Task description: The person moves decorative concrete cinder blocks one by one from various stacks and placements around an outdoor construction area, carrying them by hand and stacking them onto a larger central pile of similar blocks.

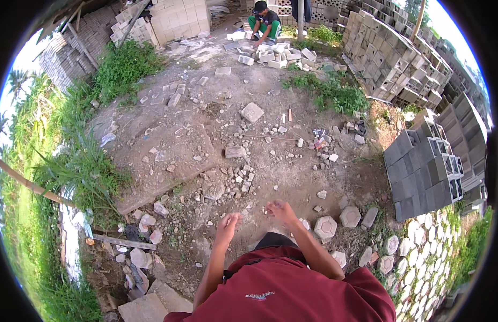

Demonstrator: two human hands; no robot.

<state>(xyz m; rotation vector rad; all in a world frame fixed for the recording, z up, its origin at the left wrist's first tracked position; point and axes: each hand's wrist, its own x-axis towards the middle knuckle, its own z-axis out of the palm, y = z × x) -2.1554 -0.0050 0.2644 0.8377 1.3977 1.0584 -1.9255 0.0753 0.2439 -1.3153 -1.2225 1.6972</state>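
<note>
Both my hands are held out in front of my body above dirt ground, with nothing seen in either. My left hand [227,227] has loosely bent fingers and looks open. Just to its right and a little farther out, my right hand [281,211] is open, its bent fingers slightly apart. Small pale rubble [243,177] lies on the ground beyond my hands. The nearest paving blocks to my right hand include a hexagonal one [325,227] and another hexagonal one [350,217].
Stacked grey hollow blocks [423,172] stand at right, beside rows of hexagonal pavers [426,252]. A low concrete slab edge [168,188] crosses the left. Loose blocks [252,112] lie ahead. A person [266,24] crouches at a block pile [278,55] far off.
</note>
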